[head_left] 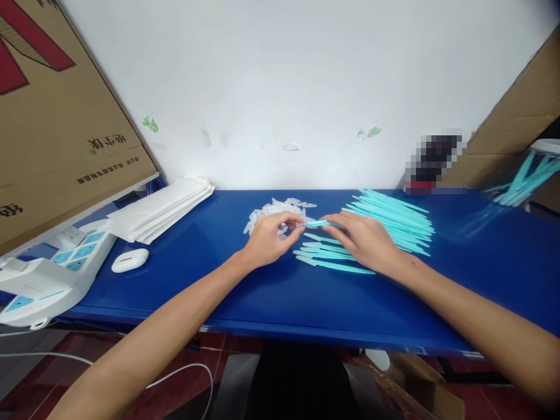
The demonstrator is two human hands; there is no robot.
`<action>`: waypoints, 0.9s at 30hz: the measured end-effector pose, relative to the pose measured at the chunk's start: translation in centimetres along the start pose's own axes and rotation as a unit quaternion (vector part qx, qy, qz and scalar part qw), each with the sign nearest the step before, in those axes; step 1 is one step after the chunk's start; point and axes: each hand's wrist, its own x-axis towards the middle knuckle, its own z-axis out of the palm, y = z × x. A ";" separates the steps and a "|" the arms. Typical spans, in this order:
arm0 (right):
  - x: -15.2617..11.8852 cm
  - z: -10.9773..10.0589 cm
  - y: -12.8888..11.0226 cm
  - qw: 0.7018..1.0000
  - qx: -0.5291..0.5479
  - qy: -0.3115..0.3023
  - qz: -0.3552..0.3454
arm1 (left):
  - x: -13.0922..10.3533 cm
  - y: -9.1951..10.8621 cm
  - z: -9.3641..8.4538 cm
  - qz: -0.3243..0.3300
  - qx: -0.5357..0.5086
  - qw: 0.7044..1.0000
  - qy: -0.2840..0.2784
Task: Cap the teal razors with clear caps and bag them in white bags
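My left hand (pixel 270 238) pinches a small translucent plastic cap (pixel 309 221) between thumb and fingertips. In the fingers of my right hand (pixel 370 238) is a slim turquoise eyebrow razor (pixel 318 223), its end meeting the cap. Whether the cap sits fully over the blade I cannot tell. Just behind my left hand lies a heap of loose translucent caps (pixel 280 207). A large pile of turquoise razors (pixel 396 219) spreads behind and right of my right hand. Several more razors (pixel 335 265) lie side by side below my hands, partly covered by the right one.
On the left are white padded envelopes (pixel 160 210), a white earbud case (pixel 130 260) and a power strip (pixel 90 256) with chargers. A large cardboard box (pixel 65 128) leans there. At the right stands a clear container (pixel 520 181) of razors. The blue table's front edge (pixel 306 332) runs below my arms.
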 end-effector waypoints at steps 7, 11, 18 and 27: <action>-0.1 -0.2 -0.2 1.000 -0.001 0.023 -0.017 | -0.1 -0.5 0.3 -0.064 -0.036 0.997 -0.016; -0.1 -0.3 -0.3 0.999 -0.014 0.040 -0.031 | -0.2 -0.5 0.5 -0.030 0.008 0.999 -0.008; -0.1 -0.2 -0.2 0.997 -0.029 0.057 -0.032 | -0.1 -0.4 0.3 0.006 0.033 0.999 -0.006; 0.0 -0.1 -0.4 0.996 0.019 0.065 -0.054 | -0.2 -0.9 0.4 0.055 0.051 0.997 -0.007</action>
